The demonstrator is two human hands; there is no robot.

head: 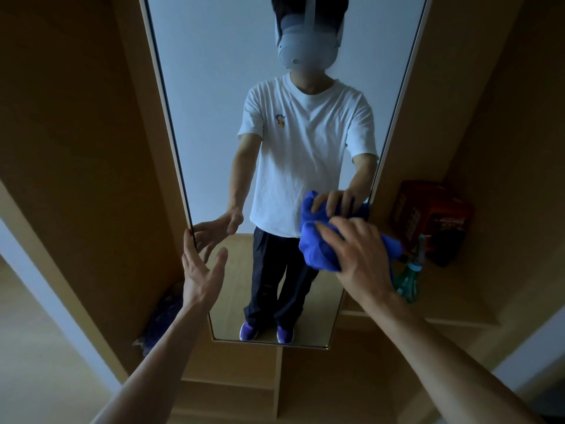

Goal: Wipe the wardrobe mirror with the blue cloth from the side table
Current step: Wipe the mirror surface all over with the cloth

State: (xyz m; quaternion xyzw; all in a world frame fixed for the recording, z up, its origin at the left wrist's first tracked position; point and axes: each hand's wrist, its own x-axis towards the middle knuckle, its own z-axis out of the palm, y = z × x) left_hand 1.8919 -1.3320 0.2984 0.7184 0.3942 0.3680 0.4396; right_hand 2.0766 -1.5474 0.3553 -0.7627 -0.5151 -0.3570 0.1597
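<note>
Blue cloth (318, 244) under right hand (362, 258)

Mirror (214, 117) is showing as glossy, smooth glass, reflecting sharply. Its thin frame (165, 96) is looking pale and slightly shiny; material unclear. Wardrobe (91, 133) panels are reading as light wood, matt and smooth. Cloth (318, 246) is looking soft, napped, matt, bunching in folds. Bottle (408, 286) is showing as translucent green plastic. Box (428, 209) is looking like red printed card, faintly sheened.
</note>
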